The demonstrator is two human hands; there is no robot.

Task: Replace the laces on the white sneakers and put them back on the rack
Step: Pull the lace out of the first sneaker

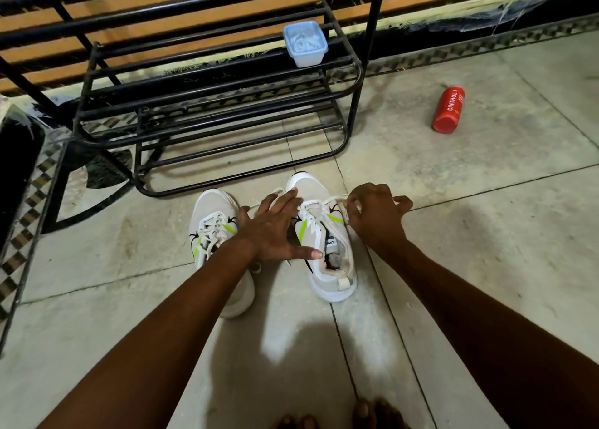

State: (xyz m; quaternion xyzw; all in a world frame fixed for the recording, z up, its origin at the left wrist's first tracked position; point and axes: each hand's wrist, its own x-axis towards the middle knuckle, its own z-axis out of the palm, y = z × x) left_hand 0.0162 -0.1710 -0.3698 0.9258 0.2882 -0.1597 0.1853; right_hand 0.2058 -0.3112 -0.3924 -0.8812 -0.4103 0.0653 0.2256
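Two white sneakers with green stripes stand on the tiled floor in front of the black metal rack [353,81]. The left sneaker [212,221] is laced and partly hidden by my left forearm. My left hand [275,227] lies flat with spread, straight fingers on the left side of the right sneaker [327,266], thumb at its collar. My right hand [376,214] is at that shoe's right side, fingers curled and pinching a white lace [337,199] that runs from the eyelets across the toe.
A pale blue lidded plastic box [305,44] sits on the rack's top shelf at the right end. A red bottle [449,110] lies on the floor to the right. Railing bars run along the back. My toes [366,412] show at the bottom edge.
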